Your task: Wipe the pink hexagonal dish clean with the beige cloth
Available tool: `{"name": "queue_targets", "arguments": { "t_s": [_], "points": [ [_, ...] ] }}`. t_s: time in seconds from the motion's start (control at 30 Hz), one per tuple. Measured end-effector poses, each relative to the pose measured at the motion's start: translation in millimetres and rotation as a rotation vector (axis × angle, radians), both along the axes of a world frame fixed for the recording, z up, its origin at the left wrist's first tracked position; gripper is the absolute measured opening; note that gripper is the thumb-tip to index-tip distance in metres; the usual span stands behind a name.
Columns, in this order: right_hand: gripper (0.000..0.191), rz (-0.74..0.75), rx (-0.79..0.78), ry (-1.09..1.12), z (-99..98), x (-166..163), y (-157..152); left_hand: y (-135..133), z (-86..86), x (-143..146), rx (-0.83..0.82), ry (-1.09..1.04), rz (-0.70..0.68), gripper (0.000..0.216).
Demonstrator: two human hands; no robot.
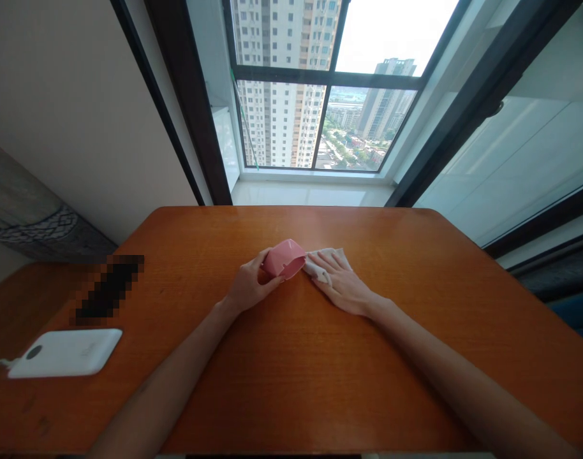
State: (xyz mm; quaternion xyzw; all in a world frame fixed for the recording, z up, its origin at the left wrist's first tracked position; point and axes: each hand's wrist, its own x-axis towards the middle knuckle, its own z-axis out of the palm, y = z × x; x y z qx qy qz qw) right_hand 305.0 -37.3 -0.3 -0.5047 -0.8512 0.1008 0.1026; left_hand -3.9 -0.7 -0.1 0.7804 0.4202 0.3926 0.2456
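A small pink cup-like container point(282, 257) is tipped on its side, its opening facing toward me and to the right. My left hand point(251, 284) grips it between thumb and fingers from the left. Just to the right, my right hand point(342, 284) lies flat with fingers stretched out over a white cloth or tissue point(343, 260), pressing it to the wooden table point(291, 382). Part of the white piece shows beyond the fingertips and beside the thumb. The container's right edge is close to the cloth; whether they touch I cannot tell.
On the table's left side lies a white flat device point(66, 352) with a cable at its left end. Behind it is a dark pixelated object point(110, 290). A window point(320, 83) stands beyond the table's far edge, and a grey curtain point(37, 204) hangs at left.
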Motion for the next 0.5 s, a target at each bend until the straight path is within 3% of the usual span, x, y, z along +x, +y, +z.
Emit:
{"name": "queue_targets", "arguments": {
  "t_s": [0.13, 0.27, 0.33, 0.37, 0.43, 0.5],
  "points": [
    [0.068, 0.142, 0.002, 0.040, 12.4, -16, -56, 0, -1.3, 0, 0.001, -0.007, -0.001, 0.069],
    [0.070, 0.337, 0.047, -0.012, 25.4, -18, -132, 0, -1.6, 0, -0.013, -0.005, 0.006, 0.070],
    [0.073, 0.413, 0.181, -0.067, 24.6, -20, -170, 0, -2.1, 0, -0.032, -0.009, 0.003, 0.073],
    [0.066, 0.443, 0.337, -0.087, 21.1, -20, -187, 0, -2.4, 0, -0.041, -0.014, 0.002, 0.074],
    [0.053, 0.376, 0.603, -0.158, 8.5, -18, -216, 0, -2.8, -1, -0.055, -0.018, -0.001, 0.075],
    [0.048, 0.316, 0.684, -0.228, -9.2, -4, -239, 0, -2.8, -1, -0.056, -0.016, -0.006, 0.075]
  ]
}}
